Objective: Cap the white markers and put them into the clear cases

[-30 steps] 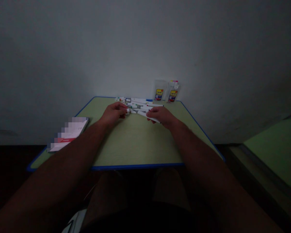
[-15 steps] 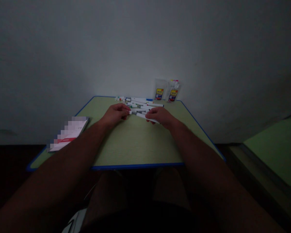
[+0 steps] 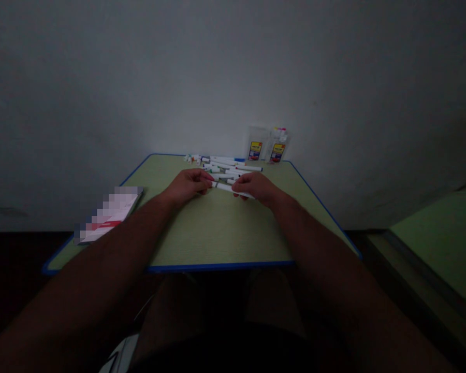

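Note:
Between my two hands is a white marker [image 3: 224, 187], held slantwise just above the table. My right hand [image 3: 253, 185] is closed around the marker's barrel. At the marker's left end, my left hand [image 3: 192, 183] pinches a white cap [image 3: 214, 184], which meets the barrel at a thin grey band. Just beyond my hands lies a loose pile of white markers [image 3: 227, 162] with coloured ends. Several small caps [image 3: 192, 158] are clustered at the pile's left.
Two clear plastic pouches [image 3: 255, 150] with yellow labels lean against the wall at the table's back; the right one has coloured-tipped markers inside. A booklet [image 3: 112, 217] lies at the left edge of the blue-rimmed table [image 3: 221, 238].
My left hand has moved slightly right and down with the cap, closing the gap to the marker's end. My right hand and the marker have barely moved.

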`<act>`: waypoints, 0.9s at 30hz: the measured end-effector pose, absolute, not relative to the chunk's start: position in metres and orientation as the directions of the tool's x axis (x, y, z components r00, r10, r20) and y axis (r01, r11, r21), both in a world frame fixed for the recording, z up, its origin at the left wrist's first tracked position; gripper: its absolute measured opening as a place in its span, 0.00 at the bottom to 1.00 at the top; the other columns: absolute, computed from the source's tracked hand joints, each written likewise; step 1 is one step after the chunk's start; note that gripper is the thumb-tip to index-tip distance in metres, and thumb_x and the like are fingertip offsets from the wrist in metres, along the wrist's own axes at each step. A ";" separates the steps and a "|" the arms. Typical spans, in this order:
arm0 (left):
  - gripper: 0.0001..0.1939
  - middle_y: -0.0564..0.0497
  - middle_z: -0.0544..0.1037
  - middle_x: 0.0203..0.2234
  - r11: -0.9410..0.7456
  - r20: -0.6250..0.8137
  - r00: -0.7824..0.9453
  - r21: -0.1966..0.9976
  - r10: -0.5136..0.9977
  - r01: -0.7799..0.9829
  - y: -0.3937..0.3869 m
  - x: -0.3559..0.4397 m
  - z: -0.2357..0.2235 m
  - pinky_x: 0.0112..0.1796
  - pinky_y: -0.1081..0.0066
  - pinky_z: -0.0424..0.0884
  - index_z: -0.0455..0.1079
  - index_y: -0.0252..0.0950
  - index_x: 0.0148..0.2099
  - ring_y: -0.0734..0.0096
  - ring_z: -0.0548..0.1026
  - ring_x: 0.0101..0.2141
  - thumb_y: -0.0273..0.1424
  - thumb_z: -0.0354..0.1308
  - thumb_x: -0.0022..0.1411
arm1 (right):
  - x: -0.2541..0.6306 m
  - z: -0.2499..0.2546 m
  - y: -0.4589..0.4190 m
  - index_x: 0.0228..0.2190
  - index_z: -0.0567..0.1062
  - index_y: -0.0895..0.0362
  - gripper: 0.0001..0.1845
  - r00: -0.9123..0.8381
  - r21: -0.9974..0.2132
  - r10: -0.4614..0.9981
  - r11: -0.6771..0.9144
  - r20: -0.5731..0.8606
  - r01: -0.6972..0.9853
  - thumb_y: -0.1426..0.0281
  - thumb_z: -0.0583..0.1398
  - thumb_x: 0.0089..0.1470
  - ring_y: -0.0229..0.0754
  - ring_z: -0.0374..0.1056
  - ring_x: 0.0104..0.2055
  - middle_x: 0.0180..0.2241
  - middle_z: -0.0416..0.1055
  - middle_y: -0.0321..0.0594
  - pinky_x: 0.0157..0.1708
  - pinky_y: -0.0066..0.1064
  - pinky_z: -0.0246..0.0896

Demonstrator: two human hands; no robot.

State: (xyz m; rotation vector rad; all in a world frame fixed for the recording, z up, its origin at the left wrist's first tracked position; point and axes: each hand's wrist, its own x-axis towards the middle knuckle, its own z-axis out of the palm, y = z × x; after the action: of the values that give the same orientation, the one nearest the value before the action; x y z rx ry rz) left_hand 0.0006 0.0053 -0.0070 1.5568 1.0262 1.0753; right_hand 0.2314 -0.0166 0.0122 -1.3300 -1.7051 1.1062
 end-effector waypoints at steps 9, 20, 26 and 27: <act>0.10 0.53 0.73 0.18 -0.237 0.182 0.304 0.958 0.935 0.158 0.007 -0.001 -0.009 0.24 0.72 0.60 0.77 0.35 0.34 0.74 0.68 0.20 0.32 0.68 0.46 | 0.233 0.010 -0.015 0.23 0.78 0.60 0.05 -0.261 -0.920 0.965 0.120 0.020 0.374 0.72 0.67 0.48 0.31 0.63 0.19 0.22 0.76 0.37 0.22 0.24 0.58; 0.10 0.52 0.75 0.21 -0.148 0.125 0.193 0.983 0.973 0.110 0.007 0.002 -0.008 0.22 0.74 0.60 0.75 0.34 0.33 0.76 0.67 0.19 0.30 0.68 0.45 | 0.234 0.002 -0.009 0.27 0.75 0.60 0.08 -0.210 -0.985 0.977 0.054 0.019 0.165 0.70 0.68 0.50 0.33 0.69 0.22 0.28 0.78 0.42 0.21 0.24 0.63; 0.08 0.51 0.76 0.22 -0.142 0.127 0.142 0.985 0.982 0.097 0.008 0.002 -0.008 0.22 0.74 0.62 0.76 0.33 0.33 0.76 0.68 0.19 0.29 0.68 0.47 | 0.234 0.004 -0.010 0.31 0.75 0.59 0.11 -0.220 -0.999 0.975 0.043 0.036 0.028 0.79 0.68 0.42 0.36 0.72 0.26 0.27 0.74 0.38 0.22 0.25 0.67; 0.08 0.51 0.76 0.22 -0.139 0.125 0.132 0.986 0.983 0.097 0.008 0.002 -0.007 0.22 0.74 0.63 0.76 0.33 0.33 0.76 0.68 0.19 0.29 0.67 0.47 | 0.234 0.004 -0.010 0.31 0.75 0.59 0.13 -0.219 -0.999 0.975 0.051 0.047 0.014 0.81 0.68 0.40 0.36 0.72 0.26 0.28 0.74 0.38 0.23 0.25 0.68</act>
State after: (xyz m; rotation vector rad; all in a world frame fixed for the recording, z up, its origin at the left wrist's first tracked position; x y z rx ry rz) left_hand 0.0016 0.0079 -0.0073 1.4420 1.1258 1.1587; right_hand 0.2339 -0.0095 0.0039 -1.0744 -1.4071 1.3222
